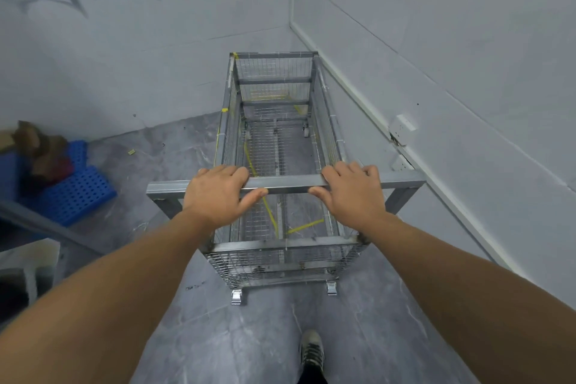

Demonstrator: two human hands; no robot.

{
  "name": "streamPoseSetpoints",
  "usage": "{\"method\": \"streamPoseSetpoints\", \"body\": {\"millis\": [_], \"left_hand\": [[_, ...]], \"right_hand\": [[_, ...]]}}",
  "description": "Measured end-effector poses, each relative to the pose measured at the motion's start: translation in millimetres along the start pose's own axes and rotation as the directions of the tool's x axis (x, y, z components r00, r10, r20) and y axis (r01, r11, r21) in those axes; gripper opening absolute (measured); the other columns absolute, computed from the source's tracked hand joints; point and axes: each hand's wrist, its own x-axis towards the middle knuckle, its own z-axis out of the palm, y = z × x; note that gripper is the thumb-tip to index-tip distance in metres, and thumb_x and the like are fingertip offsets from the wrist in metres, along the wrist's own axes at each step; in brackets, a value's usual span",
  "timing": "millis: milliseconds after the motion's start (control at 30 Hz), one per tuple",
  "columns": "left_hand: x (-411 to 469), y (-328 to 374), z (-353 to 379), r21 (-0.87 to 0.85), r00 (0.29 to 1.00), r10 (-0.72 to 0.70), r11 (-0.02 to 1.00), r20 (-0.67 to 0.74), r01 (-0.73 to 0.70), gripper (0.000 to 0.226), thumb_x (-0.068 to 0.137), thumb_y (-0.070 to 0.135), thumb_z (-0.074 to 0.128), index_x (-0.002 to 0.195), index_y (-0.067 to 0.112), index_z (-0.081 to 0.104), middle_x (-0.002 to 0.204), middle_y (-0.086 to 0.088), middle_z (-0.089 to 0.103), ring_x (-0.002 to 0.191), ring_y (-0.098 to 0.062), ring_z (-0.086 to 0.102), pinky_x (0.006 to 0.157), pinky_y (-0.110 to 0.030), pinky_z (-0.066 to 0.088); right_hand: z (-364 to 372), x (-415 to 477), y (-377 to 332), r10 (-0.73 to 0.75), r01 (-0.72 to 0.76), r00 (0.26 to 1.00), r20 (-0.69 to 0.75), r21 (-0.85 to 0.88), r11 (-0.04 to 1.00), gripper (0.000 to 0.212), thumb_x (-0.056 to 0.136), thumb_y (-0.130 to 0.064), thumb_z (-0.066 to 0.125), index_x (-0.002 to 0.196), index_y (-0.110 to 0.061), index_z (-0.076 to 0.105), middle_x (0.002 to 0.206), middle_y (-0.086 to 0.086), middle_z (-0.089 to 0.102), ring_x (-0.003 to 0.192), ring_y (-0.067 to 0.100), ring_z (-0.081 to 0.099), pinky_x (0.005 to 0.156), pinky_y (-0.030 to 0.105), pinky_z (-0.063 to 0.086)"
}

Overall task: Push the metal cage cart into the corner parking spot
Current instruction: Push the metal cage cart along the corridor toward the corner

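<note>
1. Left hand [218, 192] and right hand [353, 192] both clamp the handle [286, 184].
2. The cart [274, 150] ahead seems nearly at the corner [291, 25].
3. Final push: next, ease it straight forward.

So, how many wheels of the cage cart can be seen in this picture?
3. Two caster brackets sit under the near end, one at the left and one at the right. A third wheel shows through the mesh at the far right. A fourth, far left, may be hidden.
</note>
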Motion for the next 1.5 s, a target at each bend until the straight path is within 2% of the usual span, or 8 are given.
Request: {"method": "streamPoseSetpoints", "body": {"millis": [233, 400, 567, 733, 867, 1033, 1333, 1500], "left_hand": [[66, -22, 20, -0.004, 0.999, -0.015, 1.0, -0.043, 0.015, 0.05, 0.09, 0.071, 0.028, 0.073, 0.025, 0.039, 0.065, 0.009, 0.041, 0.06, -0.015, 0.037, 0.058, -0.03, 0.031], [104, -38, 32, 0.021, 0.998, 0.006, 1.0, -0.063, -0.005, 0.051, 0.089, 0.07, 0.032, 0.071, 0.023, 0.04, 0.064, 0.004, 0.052, 0.059, -0.02, 0.049, 0.056, -0.029, 0.027], [141, -55, 43, 0.016, 0.998, -0.027, 0.999, -0.048, 0.028, 0.053, 0.089, 0.072, 0.025, 0.071, 0.025, 0.039, 0.063, 0.007, 0.046, 0.058, -0.014, 0.038, 0.054, -0.028, 0.028], [179, -78, 59, 0.018, 0.999, -0.037, 0.999, -0.039, 0.038, 0.055, 0.09, 0.072, 0.026, 0.073, 0.023, 0.047, 0.065, 0.006, 0.052, 0.06, -0.016, 0.045, 0.057, -0.029, 0.03], [207, -97, 68, 0.016, 0.998, -0.041, 0.999, -0.041, 0.042, 0.054, 0.091, 0.071, 0.027, 0.074, 0.023, 0.047, 0.064, 0.006, 0.05, 0.058, -0.015, 0.04, 0.056, -0.028, 0.03], [235, -118, 78, 0.001, 0.998, -0.039, 0.999, -0.05, 0.039, 0.053, 0.091, 0.07, 0.029, 0.074, 0.023, 0.047, 0.064, 0.006, 0.05, 0.057, -0.014, 0.039, 0.055, -0.028, 0.031], [253, -129, 83, 0.035, 0.999, -0.029, 0.999, -0.032, 0.03, 0.053, 0.091, 0.071, 0.028, 0.074, 0.023, 0.045, 0.064, 0.006, 0.051, 0.057, -0.014, 0.038, 0.054, -0.027, 0.028], [254, -126, 82, -0.01, 0.998, -0.037, 0.999, -0.05, 0.036, 0.046, 0.089, 0.07, 0.033, 0.074, 0.026, 0.034, 0.064, 0.003, 0.054, 0.057, -0.016, 0.041, 0.053, -0.028, 0.033]], "right_hand": [[20, 73, 27, -0.029, 0.027, 0.998, -0.05, -0.021, 0.999, 0.059, 0.093, -0.066, 0.021, 0.097, -0.021, 0.059, 0.092, 0.0, 0.062, 0.085, 0.025, 0.056, 0.079, 0.044, 0.035], [30, 115, 41, -0.053, 0.052, 0.998, -0.042, -0.018, 0.998, 0.055, 0.095, -0.066, 0.027, 0.101, -0.022, 0.059, 0.095, -0.001, 0.062, 0.088, 0.025, 0.056, 0.081, 0.044, 0.034], [41, 158, 52, -0.072, 0.073, 0.991, -0.109, 0.005, 0.997, 0.057, 0.093, -0.066, 0.026, 0.097, -0.021, 0.06, 0.09, -0.001, 0.062, 0.083, 0.025, 0.057, 0.078, 0.044, 0.036], [54, 205, 60, -0.09, 0.091, 0.986, -0.137, 0.0, 0.996, 0.055, 0.094, -0.066, 0.028, 0.096, -0.02, 0.059, 0.088, 0.0, 0.062, 0.082, 0.026, 0.057, 0.077, 0.043, 0.036], [62, 241, 65, -0.097, 0.096, 0.981, -0.169, -0.012, 0.995, 0.055, 0.094, -0.066, 0.029, 0.093, -0.019, 0.059, 0.086, 0.0, 0.062, 0.08, 0.026, 0.056, 0.074, 0.04, 0.031], [70, 278, 64, -0.104, 0.106, 0.974, -0.2, -0.003, 0.994, 0.054, 0.094, -0.065, 0.03, 0.091, -0.019, 0.058, 0.083, 0.0, 0.06, 0.078, 0.026, 0.056, 0.074, 0.04, 0.032], [81, 300, 74, -0.173, 0.165, 0.942, -0.288, -0.051, 0.985, 0.049, 0.094, -0.063, 0.04, 0.087, -0.017, 0.056, 0.078, 0.001, 0.057, 0.071, 0.026, 0.053, 0.07, 0.038, 0.03], [81, 302, 78, -0.191, 0.186, 0.936, -0.297, -0.047, 0.982, 0.047, 0.095, -0.063, 0.046, 0.091, -0.018, 0.057, 0.08, 0.002, 0.059, 0.073, 0.026, 0.055, 0.07, 0.038, 0.032]]}}
